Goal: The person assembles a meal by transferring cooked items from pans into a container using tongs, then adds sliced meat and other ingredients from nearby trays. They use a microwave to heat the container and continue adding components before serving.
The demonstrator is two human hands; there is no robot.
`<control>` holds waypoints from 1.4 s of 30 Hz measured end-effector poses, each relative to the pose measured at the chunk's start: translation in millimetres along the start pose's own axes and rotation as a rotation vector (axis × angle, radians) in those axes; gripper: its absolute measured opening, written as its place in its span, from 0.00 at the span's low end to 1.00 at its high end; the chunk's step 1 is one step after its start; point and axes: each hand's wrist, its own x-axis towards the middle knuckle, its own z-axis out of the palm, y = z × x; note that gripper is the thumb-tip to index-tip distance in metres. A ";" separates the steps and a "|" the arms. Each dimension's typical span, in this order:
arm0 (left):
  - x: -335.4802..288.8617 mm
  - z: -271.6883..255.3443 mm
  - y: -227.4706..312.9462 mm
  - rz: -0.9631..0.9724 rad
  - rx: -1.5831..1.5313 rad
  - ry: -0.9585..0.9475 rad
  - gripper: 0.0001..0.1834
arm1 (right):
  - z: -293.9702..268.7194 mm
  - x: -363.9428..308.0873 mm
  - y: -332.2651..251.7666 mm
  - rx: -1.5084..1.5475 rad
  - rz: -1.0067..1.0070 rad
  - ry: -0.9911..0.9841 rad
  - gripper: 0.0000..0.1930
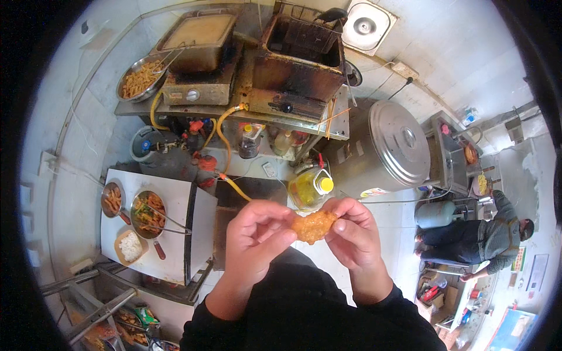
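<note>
A piece of golden-brown fried food, bumpy like fried chicken, is held up in front of my body between both hands. My left hand pinches its left end between thumb and fingers. At its right end, my right hand does the same, thumb below and fingers above. Just beyond the hands stands a clear jug of yellow oil with a yellow cap. The undersides of the piece and some fingertips are hidden.
Fryers and a steel bowl of fried strips occupy the far counter. A big lidded steel pot stands right of it. Pans and a rice container sit on a white table at left. Another person works at far right.
</note>
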 end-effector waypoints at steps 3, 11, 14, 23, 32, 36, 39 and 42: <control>3.4 -8.1 -3.4 -0.072 0.010 0.036 0.18 | -3.2 4.3 6.5 0.001 0.005 0.030 0.08; 14.2 -14.6 -71.6 -0.357 0.104 0.001 0.10 | -80.1 -3.0 7.7 -0.161 0.143 0.195 0.07; 20.0 7.7 -123.4 -0.533 0.089 0.113 0.10 | -135.3 -19.5 -16.7 -0.101 0.169 0.155 0.10; 85.6 145.1 -335.5 -0.766 0.112 0.031 0.14 | -362.0 -101.7 -161.5 0.204 0.217 0.229 0.11; 197.4 317.3 -519.8 -0.692 0.356 -0.089 0.17 | -552.1 -164.2 -330.4 0.570 0.039 0.500 0.11; 259.6 387.7 -641.2 -0.766 0.304 -0.093 0.14 | -653.0 -180.6 -386.9 0.585 0.118 0.640 0.13; 319.4 461.6 -753.1 -0.837 0.305 -0.176 0.12 | -737.6 -188.8 -451.2 0.491 0.027 0.669 0.17; 374.9 558.8 -873.5 -0.817 0.489 -0.340 0.18 | -821.6 -197.5 -537.0 0.263 0.056 0.861 0.14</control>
